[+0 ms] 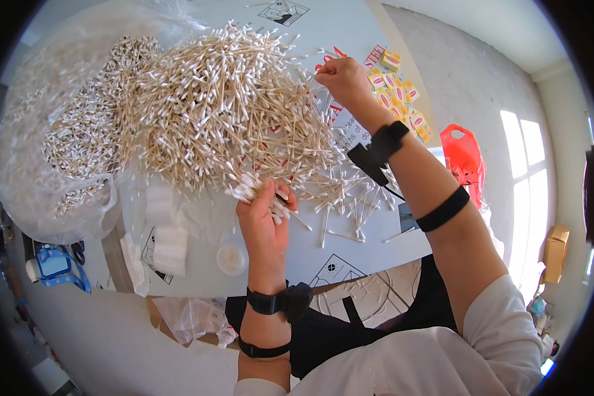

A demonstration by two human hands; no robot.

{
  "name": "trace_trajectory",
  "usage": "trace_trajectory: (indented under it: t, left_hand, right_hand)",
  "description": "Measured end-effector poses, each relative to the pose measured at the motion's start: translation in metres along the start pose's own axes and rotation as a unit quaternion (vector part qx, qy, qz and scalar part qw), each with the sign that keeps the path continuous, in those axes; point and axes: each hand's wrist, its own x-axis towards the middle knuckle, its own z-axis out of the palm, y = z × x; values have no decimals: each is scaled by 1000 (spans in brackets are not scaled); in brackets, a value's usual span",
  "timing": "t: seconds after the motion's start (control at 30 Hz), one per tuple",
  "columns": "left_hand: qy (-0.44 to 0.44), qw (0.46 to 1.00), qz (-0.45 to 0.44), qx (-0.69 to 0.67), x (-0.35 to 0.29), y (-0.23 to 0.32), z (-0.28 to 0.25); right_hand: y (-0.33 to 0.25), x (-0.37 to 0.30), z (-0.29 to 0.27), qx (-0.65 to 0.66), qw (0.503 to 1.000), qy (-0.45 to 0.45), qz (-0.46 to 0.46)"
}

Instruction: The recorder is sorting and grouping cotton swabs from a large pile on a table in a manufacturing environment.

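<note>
A large heap of loose cotton swabs [211, 99] with white tips and pale wooden sticks covers the middle of the table. My left hand [264, 214] is closed round a bundle of cotton swabs [247, 187] at the heap's near edge, tips showing on both sides of the fingers. Beyond the heap's right side, my right hand [345, 80] is closed in a pinch above the table. Some swabs lie close to its fingertips, but whether it holds any is hidden. Scattered swabs [340, 204] spread between my two arms.
A clear plastic bag [26, 152] full of swabs stands at the left. Small yellow-and-white boxes [399, 92] lie at the table's right edge, near a red plastic bag [462, 155]. White folded packs [170, 251] and a round clear container [231, 260] sit near the front edge [297, 290].
</note>
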Motion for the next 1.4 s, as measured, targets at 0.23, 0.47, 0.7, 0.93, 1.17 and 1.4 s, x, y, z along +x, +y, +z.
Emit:
trace_trajectory:
  t: [0.23,0.47,0.7,0.93,1.17,1.4]
  left_hand:
    - [19,1000,7,-16,1,-1,0]
    - [23,1000,11,-11,1,-1,-2]
    - [14,1000,7,-18,1,-3,1]
    - [16,1000,8,-9,0,0,-2]
    - [7,999,27,25,-2,2,3]
    - [21,998,54,24,0,-4,3]
  right_hand:
    - [-2,17,31,-141,990,8,21]
    - [0,4,31,-104,993,-23,44]
    - [3,1,28,-46,998,41,28]
    - [-24,3,23,-169,983,-67,25]
    - [-32,-51,7,125,985,69,-93]
    - [-43,-131,2,18,935,-17,-353]
